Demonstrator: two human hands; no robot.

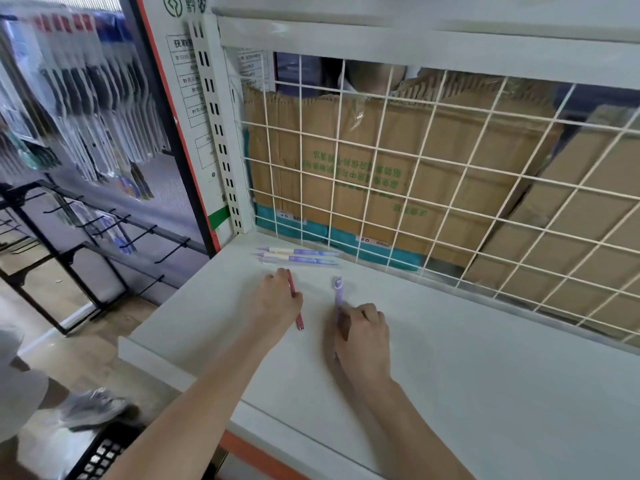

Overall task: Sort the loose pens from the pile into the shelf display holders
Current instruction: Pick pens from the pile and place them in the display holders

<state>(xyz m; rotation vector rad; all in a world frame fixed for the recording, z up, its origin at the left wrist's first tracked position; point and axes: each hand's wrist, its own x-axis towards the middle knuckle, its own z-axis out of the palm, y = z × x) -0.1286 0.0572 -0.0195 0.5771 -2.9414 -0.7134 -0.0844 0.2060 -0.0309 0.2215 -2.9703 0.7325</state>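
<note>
On a white shelf board (450,358) fronted by a white wire grid panel (433,188): two hands and four pens. Left hand (277,301), knuckles up, fingers curled down round a red pen (298,317); the pen lies along the hand's right edge, pointing roughly front to back, its near tip showing below the hand and its far end showing at the fingertips. Whether the pen is lifted or lies on the board cannot be told. Right hand (363,336), just beside the left and apart from it, fingers curled, thumb side gripping a purple pen (337,292); the pen's capped end stands clear beyond the hand toward the grid, and a short length of its other end shows behind the hand, near the wrist. Two further purple-and-white pens (298,256) lie side by side, touching or nearly so, flat on the board near its back left corner, parallel to the grid and just in front of it, well clear of both hands. Behind the grid: brown cardboard cartons (381,161), one with green printing and teal bands along its base. Slotted white upright (216,133) at the grid's left edge, with printed notices on the panel beside it. Left of the shelf unit: a black hook rack (104,226) and hanging packaged goods (86,98), blurred. Lower left: wooden floor, a grey shoe (93,408) and part of a black crate (104,455).
</note>
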